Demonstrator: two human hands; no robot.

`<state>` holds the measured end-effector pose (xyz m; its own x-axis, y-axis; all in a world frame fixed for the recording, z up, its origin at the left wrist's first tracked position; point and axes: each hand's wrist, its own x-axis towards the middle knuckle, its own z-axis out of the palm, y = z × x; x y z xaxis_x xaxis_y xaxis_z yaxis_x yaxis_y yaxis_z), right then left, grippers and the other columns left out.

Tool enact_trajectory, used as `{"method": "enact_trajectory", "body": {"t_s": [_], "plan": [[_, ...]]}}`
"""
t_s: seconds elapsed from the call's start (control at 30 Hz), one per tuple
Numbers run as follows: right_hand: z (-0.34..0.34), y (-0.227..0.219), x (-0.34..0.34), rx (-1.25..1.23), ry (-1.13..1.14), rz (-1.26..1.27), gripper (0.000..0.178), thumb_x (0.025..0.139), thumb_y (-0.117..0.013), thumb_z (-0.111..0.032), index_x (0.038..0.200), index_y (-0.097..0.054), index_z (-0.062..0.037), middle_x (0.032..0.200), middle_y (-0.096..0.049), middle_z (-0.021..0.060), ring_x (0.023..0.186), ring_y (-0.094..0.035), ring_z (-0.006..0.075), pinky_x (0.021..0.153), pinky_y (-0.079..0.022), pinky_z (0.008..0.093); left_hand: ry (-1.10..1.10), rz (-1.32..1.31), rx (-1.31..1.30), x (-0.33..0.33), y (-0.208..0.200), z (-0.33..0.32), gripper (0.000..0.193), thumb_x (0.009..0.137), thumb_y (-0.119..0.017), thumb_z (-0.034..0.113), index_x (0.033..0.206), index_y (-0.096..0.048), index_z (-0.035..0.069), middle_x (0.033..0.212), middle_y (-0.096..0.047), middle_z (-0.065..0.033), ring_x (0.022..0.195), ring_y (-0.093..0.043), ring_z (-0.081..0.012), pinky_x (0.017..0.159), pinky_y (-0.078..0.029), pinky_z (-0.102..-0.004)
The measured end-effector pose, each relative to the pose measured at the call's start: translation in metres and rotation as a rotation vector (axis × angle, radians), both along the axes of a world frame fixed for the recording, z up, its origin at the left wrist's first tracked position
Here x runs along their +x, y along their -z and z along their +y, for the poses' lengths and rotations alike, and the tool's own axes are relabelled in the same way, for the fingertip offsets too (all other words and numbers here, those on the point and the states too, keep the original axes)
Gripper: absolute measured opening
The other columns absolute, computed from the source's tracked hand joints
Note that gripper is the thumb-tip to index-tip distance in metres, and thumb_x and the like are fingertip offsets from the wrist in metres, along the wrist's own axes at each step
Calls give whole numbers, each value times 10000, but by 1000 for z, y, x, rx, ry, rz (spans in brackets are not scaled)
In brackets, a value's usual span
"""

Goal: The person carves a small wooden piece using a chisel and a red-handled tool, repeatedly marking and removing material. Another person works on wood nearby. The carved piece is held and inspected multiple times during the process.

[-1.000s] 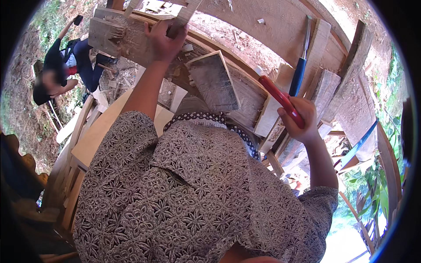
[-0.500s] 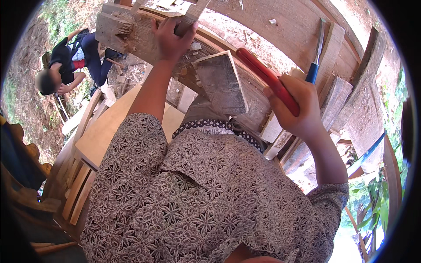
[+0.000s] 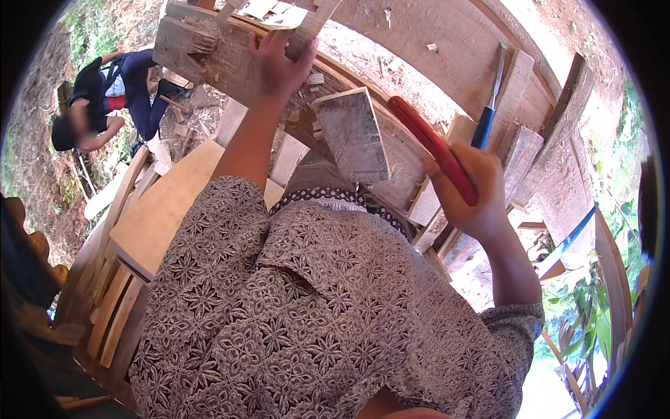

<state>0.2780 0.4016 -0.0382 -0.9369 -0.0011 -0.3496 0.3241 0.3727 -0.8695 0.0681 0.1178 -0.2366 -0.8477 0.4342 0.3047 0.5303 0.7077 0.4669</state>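
My left hand (image 3: 283, 68) is at the top of the view, with its thumb and fingers around the end of an upright wooden strip (image 3: 316, 22) on a thick beam (image 3: 230, 59). My right hand (image 3: 474, 185) is closed around a long, slim red tool (image 3: 426, 133) with a dark groove along its side; its far end points up and left, and its exact kind is unclear. A chisel (image 3: 490, 98) with a blue handle lies just beyond the right hand, on the planks. Between my hands stands a short block of weathered wood (image 3: 352, 136).
A wide board (image 3: 419, 42) spans the far side. Wood chips lie on the beam. A pale panel (image 3: 167, 209) and stacked slats (image 3: 115, 314) are at the left. Another person (image 3: 105, 105) sits on the ground at the far left. A blue-edged saw-like blade (image 3: 569, 241) is at the right.
The view has shifted slightly. My right hand with the red tool has come a little lower and nearer. My left hand keeps its grip on the wooden strip.
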Motion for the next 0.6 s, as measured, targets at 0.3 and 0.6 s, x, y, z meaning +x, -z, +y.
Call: {"method": "enact_trajectory", "body": {"t_s": [0.3, 0.6], "plan": [[15, -9, 5, 85, 33, 51, 275, 898, -717, -94, 719, -519, -24, 566, -420, 60, 469, -428, 184, 486, -311, 350, 19, 35, -14, 0, 12, 4, 401, 841, -787, 421, 1023, -724, 69, 962, -748, -92, 993, -706, -281, 1182, -215, -648], [40, -20, 16, 126, -85, 49, 122, 833, -747, -80, 815, -640, -22, 584, -490, 103, 492, -518, 294, 497, -387, 374, 12, -13, 0, 3, 4, 7, 401, 846, -782, 428, 1021, -725, 72, 934, -749, -88, 980, -706, -282, 1189, -206, -635]]}}
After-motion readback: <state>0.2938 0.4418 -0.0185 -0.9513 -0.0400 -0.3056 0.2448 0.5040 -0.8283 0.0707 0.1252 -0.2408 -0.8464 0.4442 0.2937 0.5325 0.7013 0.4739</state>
